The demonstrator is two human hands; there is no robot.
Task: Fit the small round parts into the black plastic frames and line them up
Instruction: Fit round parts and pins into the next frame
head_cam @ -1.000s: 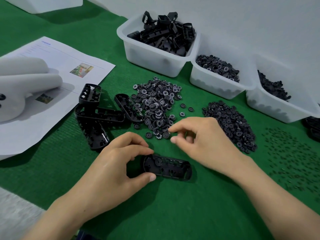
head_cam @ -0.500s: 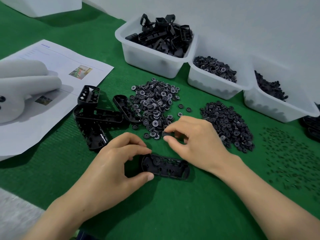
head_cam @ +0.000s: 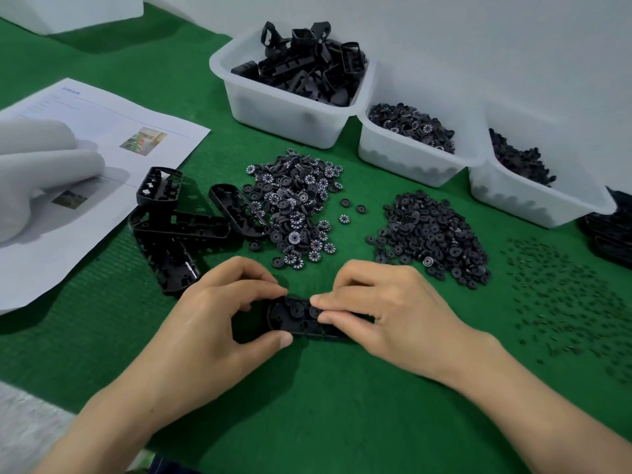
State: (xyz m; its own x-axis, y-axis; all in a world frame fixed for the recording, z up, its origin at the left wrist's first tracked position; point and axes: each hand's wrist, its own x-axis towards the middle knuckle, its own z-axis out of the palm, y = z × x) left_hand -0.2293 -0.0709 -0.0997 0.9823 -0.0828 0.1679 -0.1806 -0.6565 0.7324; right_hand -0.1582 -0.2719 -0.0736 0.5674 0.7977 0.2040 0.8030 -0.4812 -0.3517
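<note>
black frame (head_cam: pixel 290 319) — flat on green mat (head_cam: pixel 307 405), long axis left-right | left hand (head_cam: pixel 219 326) grips its left end | right hand (head_cam: pixel 393 313) pinches small round part (head_cam: pixel 315 312) at mid-frame — seat directly beneath

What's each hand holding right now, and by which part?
Left hand grips the black frame by its left end. Right hand pinches at its middle; any round part there is hidden.

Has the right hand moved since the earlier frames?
Yes. The right hand has drawn back from the numbered-disc pile, toward the person, onto the frame.
</note>
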